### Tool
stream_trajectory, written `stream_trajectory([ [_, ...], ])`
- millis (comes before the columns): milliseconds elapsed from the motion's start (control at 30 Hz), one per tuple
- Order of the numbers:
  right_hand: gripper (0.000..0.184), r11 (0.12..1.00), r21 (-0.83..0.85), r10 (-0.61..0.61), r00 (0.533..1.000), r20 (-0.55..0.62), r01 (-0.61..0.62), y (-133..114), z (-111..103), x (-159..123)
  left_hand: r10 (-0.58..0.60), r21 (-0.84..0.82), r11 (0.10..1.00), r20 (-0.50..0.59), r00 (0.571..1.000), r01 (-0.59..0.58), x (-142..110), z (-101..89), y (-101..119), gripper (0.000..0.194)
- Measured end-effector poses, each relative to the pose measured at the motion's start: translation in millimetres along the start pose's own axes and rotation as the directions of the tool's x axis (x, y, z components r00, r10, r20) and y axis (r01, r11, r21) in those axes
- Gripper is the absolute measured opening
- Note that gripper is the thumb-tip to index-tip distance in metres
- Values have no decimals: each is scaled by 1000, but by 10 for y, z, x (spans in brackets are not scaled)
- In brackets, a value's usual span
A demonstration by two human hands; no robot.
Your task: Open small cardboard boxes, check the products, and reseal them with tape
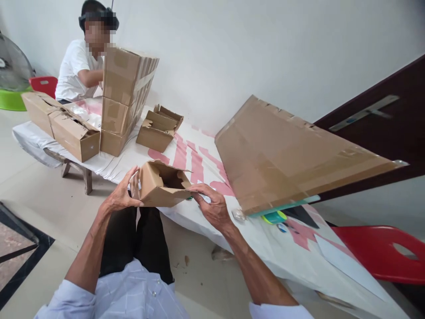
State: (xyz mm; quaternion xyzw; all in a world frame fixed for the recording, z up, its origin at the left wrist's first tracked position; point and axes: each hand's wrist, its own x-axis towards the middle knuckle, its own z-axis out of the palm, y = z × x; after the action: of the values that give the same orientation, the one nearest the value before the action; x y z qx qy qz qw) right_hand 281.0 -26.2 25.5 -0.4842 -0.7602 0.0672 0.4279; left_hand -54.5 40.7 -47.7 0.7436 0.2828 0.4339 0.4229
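Note:
A small brown cardboard box is held above the near edge of the table, its top open and its flaps raised. My left hand grips the closed left end, thumb below and fingers along the upper side. With my right hand I pinch the flap at the box's right end. The inside of the box is dark, and I cannot make out what is in it. Another open cardboard box stands farther back on the table.
Tall stacked cartons and long boxes stand at the left. A large cardboard sheet leans at the right, near a green tape roll. A person sits behind the cartons. A red chair is at the right.

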Motion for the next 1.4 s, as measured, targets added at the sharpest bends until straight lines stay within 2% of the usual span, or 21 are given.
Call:
stream_trajectory([
  [100,18,996,20,86,996,-6,-86,39,-73,-54,-37,7,999,2,999,37,-27,18,-16,136],
  [200,17,993,52,106,994,-11,-105,48,-102,-66,-63,16,998,-3,998,63,-10,40,-45,135],
  [367,12,995,68,75,997,19,-76,26,-84,-50,-64,37,997,-5,998,64,30,126,-83,129],
  [500,10,1000,6,8,999,33,-8,3,-156,-5,-34,32,999,-45,998,36,0,154,-42,119],
  [600,18,991,-105,-80,997,-6,79,-182,-251,106,-1,92,996,-79,997,8,-15,114,46,117],
  [700,18,947,-221,-251,966,-68,231,-594,-230,265,37,202,979,-116,993,-13,-9,74,192,117],
  [800,18,868,-280,-418,908,36,411,-1037,-29,414,76,294,955,-132,988,-34,3,92,367,118],
  [900,21,785,-364,-459,865,201,501,-1240,232,521,99,342,938,-145,984,-44,6,163,502,121],
  [1033,17,684,-503,-417,849,324,528,-1146,420,580,116,363,930,-158,981,-51,13,269,596,122],
  [1167,14,617,-567,-397,838,374,545,-1047,410,572,110,368,929,-166,980,-42,27,342,640,121],
  [1400,16,569,-613,-379,836,397,549,-1065,382,560,125,400,916,-177,976,-45,42,406,694,116],
])
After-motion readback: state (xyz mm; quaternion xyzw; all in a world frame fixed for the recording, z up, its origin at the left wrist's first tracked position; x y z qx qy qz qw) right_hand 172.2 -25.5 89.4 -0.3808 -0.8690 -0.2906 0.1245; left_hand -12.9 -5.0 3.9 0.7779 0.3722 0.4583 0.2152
